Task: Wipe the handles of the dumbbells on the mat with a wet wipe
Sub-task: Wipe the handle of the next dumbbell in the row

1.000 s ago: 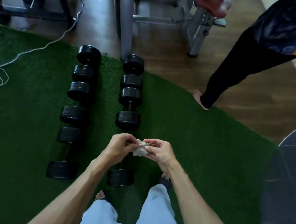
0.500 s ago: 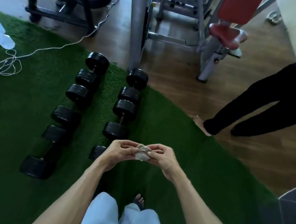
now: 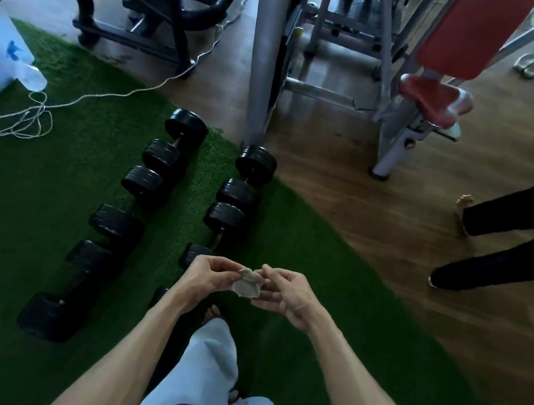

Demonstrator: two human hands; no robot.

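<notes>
**Wipe in hand, no handle under it yet**

Head view: both hands up at waist height, clear of the floor. Left hand (image 3: 209, 275) pinching one edge of the wet wipe (image 3: 247, 284), right hand (image 3: 287, 292) pinching the other edge, fingers curled on it from both sides. Wipe bunched and greyish between them, apparently being unfolded or refolded; which, hard to tell. Possibly already used, judging by the dull colour, though dim light could explain that equally.

Below, on the green mat (image 3: 16, 199), two rows of black dumbbells (image 3: 140, 204), three in the left row and at least two in the right row (image 3: 238, 198), with a nearer one mostly hidden behind the hands. All lying on their sides, end to end. No visible sign on any handle of being wiped or not: too dark and too small to judge.

Judged stage: a preparation pause, wipe well apart from every handle. Wiping proper not under way here; any or all handles possibly left.

Off the mat: grey machine post (image 3: 264, 49), red padded seat (image 3: 434, 95), white cord (image 3: 4, 121), another person's legs (image 3: 512, 246).
</notes>
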